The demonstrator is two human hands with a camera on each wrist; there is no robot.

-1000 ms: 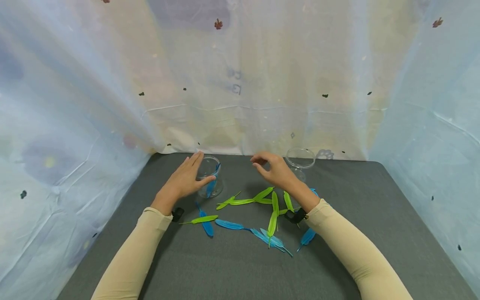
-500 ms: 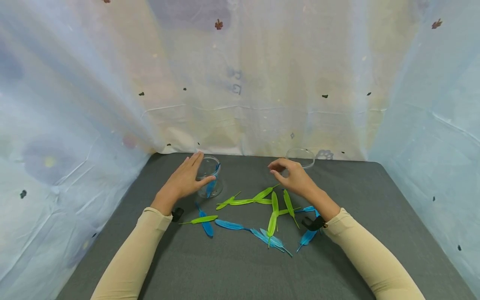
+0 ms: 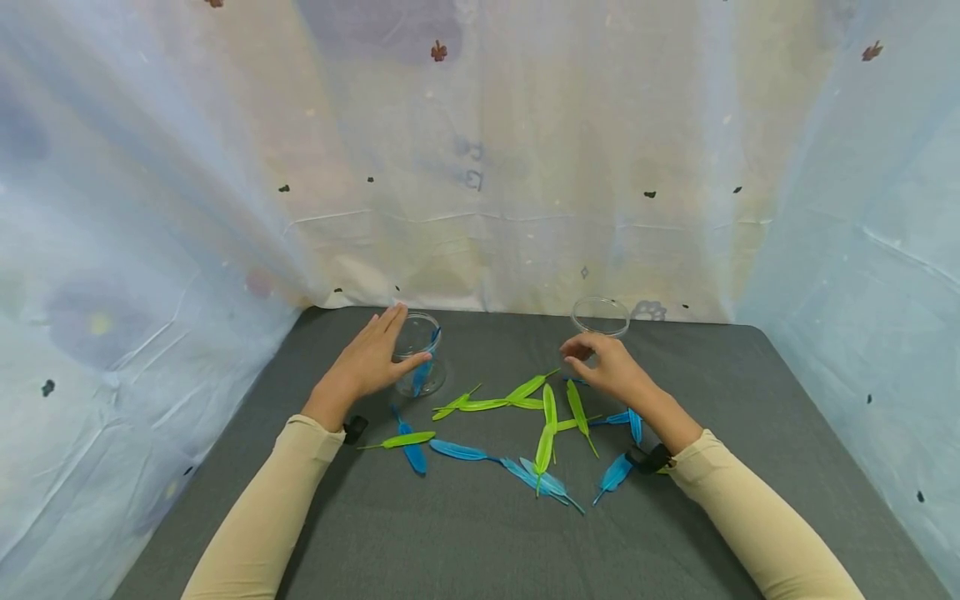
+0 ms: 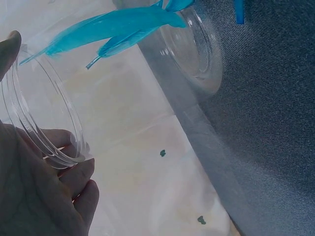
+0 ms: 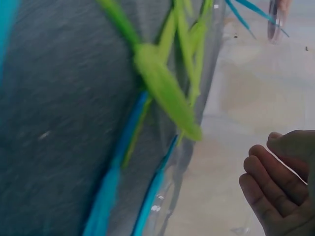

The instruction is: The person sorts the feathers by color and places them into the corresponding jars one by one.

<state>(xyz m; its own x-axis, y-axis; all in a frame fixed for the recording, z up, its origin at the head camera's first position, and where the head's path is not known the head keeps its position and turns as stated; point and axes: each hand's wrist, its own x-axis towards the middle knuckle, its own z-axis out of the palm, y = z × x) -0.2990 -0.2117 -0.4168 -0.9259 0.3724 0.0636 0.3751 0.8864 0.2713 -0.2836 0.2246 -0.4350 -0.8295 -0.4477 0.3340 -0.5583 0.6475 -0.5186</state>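
Observation:
A clear round jar (image 3: pixel 410 337) stands at the back left of the table, with blue feathers (image 4: pixel 110 28) leaning inside it. My left hand (image 3: pixel 366 357) holds this jar near its rim, thumb on one side and fingers round the other in the left wrist view. Loosely curled and holding nothing, my right hand (image 3: pixel 611 367) hovers before a second clear jar (image 3: pixel 602 335), covering most of its body. Green feathers (image 3: pixel 551 408) lie loose between the hands. Nearer the front are blue feathers (image 3: pixel 459 451), and another blue feather (image 3: pixel 616 474) lies beside the right wrist.
Grey cloth covers the table (image 3: pixel 480 542). A patterned curtain (image 3: pixel 525 167) hangs right behind its back edge and along both sides. On the left, a green feather (image 3: pixel 408 438) crosses a blue one.
My right hand has moved right and toward the front, from the middle to before the right jar, uncovering green and blue feathers. My left hand has stayed on its jar.

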